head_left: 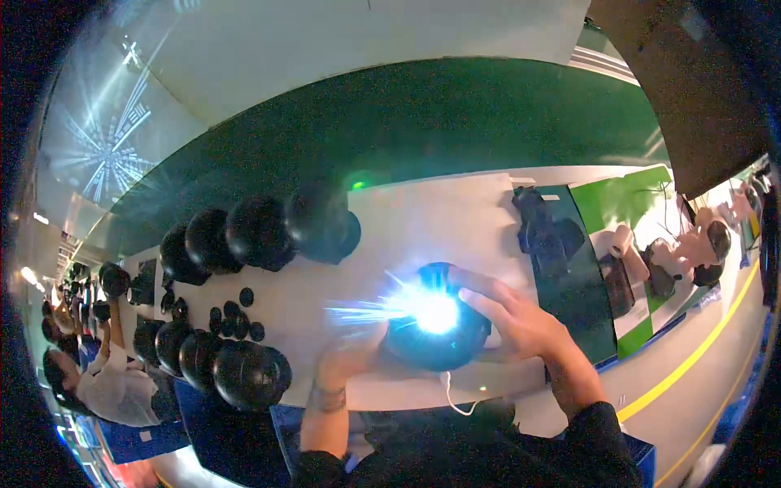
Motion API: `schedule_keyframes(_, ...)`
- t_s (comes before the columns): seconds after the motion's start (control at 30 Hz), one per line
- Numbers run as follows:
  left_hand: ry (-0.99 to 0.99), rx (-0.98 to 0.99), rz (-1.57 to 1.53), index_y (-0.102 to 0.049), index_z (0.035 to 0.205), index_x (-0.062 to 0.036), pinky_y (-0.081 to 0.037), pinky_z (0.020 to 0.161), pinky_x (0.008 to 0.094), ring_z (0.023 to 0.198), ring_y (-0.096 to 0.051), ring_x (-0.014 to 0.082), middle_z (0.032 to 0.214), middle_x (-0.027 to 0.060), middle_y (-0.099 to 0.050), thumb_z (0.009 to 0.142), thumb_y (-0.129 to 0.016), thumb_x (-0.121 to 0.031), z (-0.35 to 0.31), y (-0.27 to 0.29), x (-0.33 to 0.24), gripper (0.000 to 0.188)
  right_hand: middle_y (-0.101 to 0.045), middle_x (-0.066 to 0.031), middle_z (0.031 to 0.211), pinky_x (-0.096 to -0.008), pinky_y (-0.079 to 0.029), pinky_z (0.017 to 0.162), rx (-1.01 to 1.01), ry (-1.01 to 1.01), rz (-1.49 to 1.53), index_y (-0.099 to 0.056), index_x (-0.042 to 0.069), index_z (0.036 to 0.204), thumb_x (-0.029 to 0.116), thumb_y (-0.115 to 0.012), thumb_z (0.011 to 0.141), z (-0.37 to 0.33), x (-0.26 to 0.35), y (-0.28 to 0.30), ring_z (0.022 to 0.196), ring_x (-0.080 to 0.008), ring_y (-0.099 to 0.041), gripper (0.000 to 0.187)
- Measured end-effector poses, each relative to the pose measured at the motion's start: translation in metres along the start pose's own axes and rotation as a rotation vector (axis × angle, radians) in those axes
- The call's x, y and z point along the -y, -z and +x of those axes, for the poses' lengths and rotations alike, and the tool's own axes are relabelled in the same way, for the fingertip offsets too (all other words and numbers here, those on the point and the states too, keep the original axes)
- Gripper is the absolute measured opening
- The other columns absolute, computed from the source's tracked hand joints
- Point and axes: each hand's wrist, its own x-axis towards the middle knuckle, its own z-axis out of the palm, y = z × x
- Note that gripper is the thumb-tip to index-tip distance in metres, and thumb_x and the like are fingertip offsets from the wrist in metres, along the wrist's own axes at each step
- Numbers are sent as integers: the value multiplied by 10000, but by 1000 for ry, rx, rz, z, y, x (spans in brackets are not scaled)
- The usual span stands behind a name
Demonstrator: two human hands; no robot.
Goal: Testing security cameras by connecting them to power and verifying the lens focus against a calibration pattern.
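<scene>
A black ball-shaped lamp [443,350] is held between my two hands over the white table [431,224]. A very bright bluish-white light shines from its upper face, and the glare hides part of it. My left hand [359,358] supports the lamp from its left side; its fingers are lost behind the lamp and the glare. On the other side, my right hand [521,321] grips it, with fingers bent over its upper right near a dark round cap [434,274]. From the lamp's underside hangs a white cable [452,394] toward my lap.
Black balls stand on the left in a back row [256,232] and a front row [252,374], with small black discs [232,317] between. Dark parts [545,232] lie on a dark mat at right. People work at both ends. A starburst light pattern [106,154] shows upper left.
</scene>
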Motion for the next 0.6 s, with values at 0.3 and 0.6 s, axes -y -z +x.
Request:
schedule_keyframes(0.3, 9, 174, 675, -351, 1449, -122, -407, 1072, 425, 1307, -447, 387, 1437, 184, -382, 535, -888, -222, 2, 4, -24, 1064, -351, -249, 1485, -497, -341, 1127, -34, 218, -44, -291, 67, 1498, 200, -805, 667, 4, 4, 8, 1368, -440, -367, 986)
schedule_keyframes(0.6, -270, 170, 422, -281, 1482, -53, -272, 1156, 422, 1360, -360, 334, 1440, 173, -391, 540, -921, -286, 6, 3, -2, 1163, -464, -238, 1372, -533, -435, 1003, 98, 124, -231, -290, 58, 1481, 248, -819, 676, -2, -2, 13, 1229, -469, -457, 983)
